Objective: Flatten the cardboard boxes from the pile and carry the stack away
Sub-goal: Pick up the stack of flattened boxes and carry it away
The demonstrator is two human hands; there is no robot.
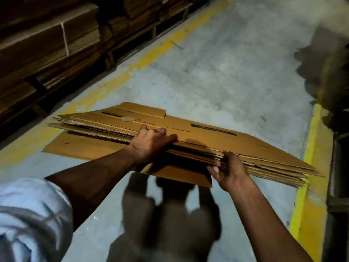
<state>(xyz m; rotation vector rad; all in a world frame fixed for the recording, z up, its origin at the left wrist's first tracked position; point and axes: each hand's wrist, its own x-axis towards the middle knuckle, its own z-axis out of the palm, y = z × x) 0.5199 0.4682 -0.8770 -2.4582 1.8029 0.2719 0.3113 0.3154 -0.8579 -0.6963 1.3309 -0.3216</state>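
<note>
A: Where's the load right now?

B: The stack of flattened brown corrugated cardboard boxes (217,146) is up off the pale grey concrete floor (226,72), carried at about waist height in front of the person, tilted so its right end dips lower. One loose flat brown cardboard sheet (81,148) seems to hang or lie beneath the stack on the left; I can't tell whether it is part of the load or resting on the floor.

A: How is it being gripped?

B: The left hand (149,142) lies over the near edge, fingers curled onto the top sheet and pressing down, which I judge keeps the layers from sliding apart. The right hand (229,170) comes in from below at the same edge, fingers tucked under and into the layers, thumb outside, taking the weight. Both are closed on the stack, one clamping, one lifting.

A: And around it?

B: Worn yellow painted floor lines (151,57) run on both sides of the aisle. Tall banded bundles of brown cardboard (47,44) are stacked along the left. The right side is dark and blurred; I can't make it out.

A: Stage of the job?

B: Flattening looks finished for these; carrying appears under way.
</note>
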